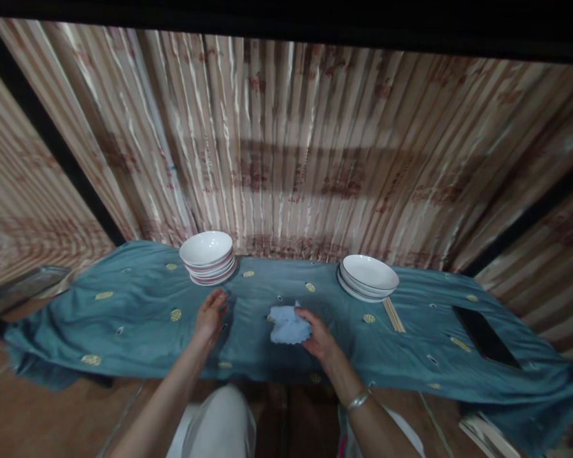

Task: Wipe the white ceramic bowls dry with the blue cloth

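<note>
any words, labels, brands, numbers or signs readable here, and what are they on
None can be read.
Red marks on the pleated beige-brown fabric curtain: too blurred to tell whether any are writing.
No lettering shows on the thin light blue cloth, round white bowls, round white dark-rimmed plates or flat black rectangular object.

Two hands (211,316) (319,336), one rag (289,325), two dish stacks (207,257) (367,278), one phone (486,336)
</note>
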Available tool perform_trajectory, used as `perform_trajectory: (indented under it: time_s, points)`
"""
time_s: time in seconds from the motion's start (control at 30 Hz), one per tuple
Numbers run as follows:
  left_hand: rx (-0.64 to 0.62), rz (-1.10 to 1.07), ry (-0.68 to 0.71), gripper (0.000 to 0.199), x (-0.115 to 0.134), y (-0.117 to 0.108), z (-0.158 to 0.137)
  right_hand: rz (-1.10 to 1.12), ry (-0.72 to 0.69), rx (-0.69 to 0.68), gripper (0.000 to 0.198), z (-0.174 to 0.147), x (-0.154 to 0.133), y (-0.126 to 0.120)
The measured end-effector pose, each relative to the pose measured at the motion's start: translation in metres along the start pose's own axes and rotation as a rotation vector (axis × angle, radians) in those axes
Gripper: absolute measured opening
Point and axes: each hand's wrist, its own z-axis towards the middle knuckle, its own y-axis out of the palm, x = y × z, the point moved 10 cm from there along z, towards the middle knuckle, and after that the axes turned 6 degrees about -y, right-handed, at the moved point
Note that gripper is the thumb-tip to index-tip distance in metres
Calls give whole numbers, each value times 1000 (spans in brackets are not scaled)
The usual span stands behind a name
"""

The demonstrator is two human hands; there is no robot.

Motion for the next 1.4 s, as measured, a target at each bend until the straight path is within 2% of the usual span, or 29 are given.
perform_trajectory:
  time_s: [0.13,0.27,0.47,0.6,0.73,0.83,0.97,1.07,1.17,1.27,1.4]
  points:
    - [85,-93,-74,13,1,-32,13,46,169,9,11,2,27,7]
    - [135,-125,-98,9,5,-50,25,21,116,-89,18,8,31,25]
    - [153,-127,-141,13,8,-57,37,-66,117,-134,26,31,41,51]
    - [153,-121,-163,24,12,-58,44,-137,131,-83,18,55,45,70]
    - [169,-117,-118,36,28,-60,52,-211,81,-99,13,77,39,95]
    - [172,-76,-24,42,50,-57,59,-266,15,-135,21,93,29,116]
    - [99,28,153,53,82,-38,67,-392,-92,-185,61,116,9,149]
    - [81,68,231,64,96,-26,73,-488,-156,-186,76,131,-3,172]
    - [80,73,256,70,101,-19,77,-477,-183,-222,76,138,-9,194]
    - [55,78,299,68,103,-14,80,-424,-163,-312,66,137,-6,212]
    - [2,82,338,60,104,-10,82,-433,-164,-359,61,135,-1,221]
